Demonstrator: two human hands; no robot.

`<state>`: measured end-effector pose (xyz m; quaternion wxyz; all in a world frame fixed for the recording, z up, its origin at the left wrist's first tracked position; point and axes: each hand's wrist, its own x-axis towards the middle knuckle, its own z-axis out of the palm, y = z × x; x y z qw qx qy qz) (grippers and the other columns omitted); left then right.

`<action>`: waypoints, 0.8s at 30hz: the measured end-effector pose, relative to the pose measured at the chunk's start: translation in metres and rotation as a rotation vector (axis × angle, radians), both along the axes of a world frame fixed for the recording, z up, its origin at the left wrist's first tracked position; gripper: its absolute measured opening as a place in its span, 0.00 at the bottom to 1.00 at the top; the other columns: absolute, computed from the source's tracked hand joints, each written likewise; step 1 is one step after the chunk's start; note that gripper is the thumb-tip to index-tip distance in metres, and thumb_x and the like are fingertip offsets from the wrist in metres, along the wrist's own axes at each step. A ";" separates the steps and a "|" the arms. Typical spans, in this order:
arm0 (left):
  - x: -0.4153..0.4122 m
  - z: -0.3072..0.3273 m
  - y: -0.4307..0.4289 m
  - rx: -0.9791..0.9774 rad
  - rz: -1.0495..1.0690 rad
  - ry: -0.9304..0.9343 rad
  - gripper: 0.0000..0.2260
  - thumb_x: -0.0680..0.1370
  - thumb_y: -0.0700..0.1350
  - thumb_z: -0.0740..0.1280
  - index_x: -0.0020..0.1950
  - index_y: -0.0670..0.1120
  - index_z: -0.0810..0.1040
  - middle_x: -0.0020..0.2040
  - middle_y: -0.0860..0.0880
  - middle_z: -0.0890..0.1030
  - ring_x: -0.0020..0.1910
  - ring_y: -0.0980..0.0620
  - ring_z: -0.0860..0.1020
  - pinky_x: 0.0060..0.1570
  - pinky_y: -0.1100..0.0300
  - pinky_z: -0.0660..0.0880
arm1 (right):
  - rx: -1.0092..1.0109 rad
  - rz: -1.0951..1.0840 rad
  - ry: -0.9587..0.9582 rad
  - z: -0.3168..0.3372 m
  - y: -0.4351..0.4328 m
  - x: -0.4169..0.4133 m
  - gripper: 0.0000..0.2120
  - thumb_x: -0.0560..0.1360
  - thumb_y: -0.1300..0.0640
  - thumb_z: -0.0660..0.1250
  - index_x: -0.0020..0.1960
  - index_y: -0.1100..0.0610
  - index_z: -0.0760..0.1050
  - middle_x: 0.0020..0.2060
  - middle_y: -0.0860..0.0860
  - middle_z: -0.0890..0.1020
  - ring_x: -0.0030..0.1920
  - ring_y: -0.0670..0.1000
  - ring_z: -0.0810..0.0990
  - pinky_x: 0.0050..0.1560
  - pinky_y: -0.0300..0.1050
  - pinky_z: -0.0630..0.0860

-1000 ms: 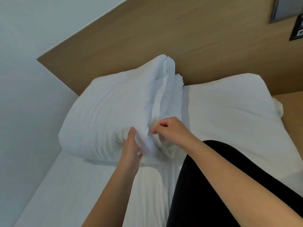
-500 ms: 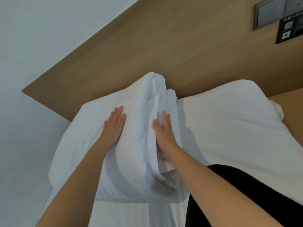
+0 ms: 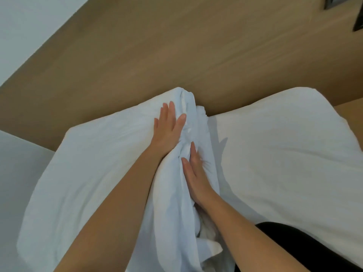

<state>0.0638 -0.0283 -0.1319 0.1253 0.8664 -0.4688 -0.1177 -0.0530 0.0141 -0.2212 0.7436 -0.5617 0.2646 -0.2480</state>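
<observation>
A white pillow (image 3: 88, 173) in a loose white case lies on the left of the bed, against the wooden headboard (image 3: 176, 55). Its open, bunched end runs down the middle of the view. My left hand (image 3: 169, 128) lies flat on the pillow's top near the far corner, fingers straight. My right hand (image 3: 196, 173) presses flat into the folded case edge, fingers straight, partly sunk into the fabric.
A second white pillow (image 3: 284, 154) lies to the right, touching the first. White wall (image 3: 19, 26) rises at the left. A dark wall panel (image 3: 334, 1) sits at the top right. Black clothing (image 3: 324, 250) shows at the lower right.
One second ago both hands pinched the case's near end. They let go, went flat on the pillow, and my left hand has slid further toward the headboard. The view has moved closer.
</observation>
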 end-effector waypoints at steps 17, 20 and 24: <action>0.032 0.034 0.250 -0.057 0.123 -0.230 0.26 0.80 0.54 0.42 0.78 0.54 0.57 0.79 0.55 0.56 0.78 0.58 0.51 0.76 0.58 0.40 | -1.096 0.106 0.649 0.146 0.066 0.011 0.30 0.82 0.45 0.49 0.80 0.54 0.44 0.79 0.54 0.42 0.78 0.58 0.38 0.73 0.65 0.35; 0.049 0.027 0.278 -0.064 0.086 -0.274 0.28 0.79 0.54 0.40 0.79 0.53 0.56 0.79 0.55 0.55 0.78 0.57 0.50 0.77 0.52 0.41 | -1.317 0.260 0.827 0.138 0.117 0.037 0.32 0.82 0.42 0.44 0.80 0.57 0.43 0.79 0.57 0.42 0.78 0.62 0.39 0.73 0.67 0.35; 0.083 0.004 0.317 0.003 0.237 -0.333 0.27 0.81 0.57 0.39 0.80 0.55 0.50 0.80 0.55 0.48 0.78 0.56 0.45 0.76 0.47 0.38 | -1.414 0.220 0.945 0.098 0.120 0.029 0.35 0.80 0.37 0.38 0.80 0.56 0.39 0.79 0.57 0.40 0.78 0.61 0.38 0.73 0.66 0.35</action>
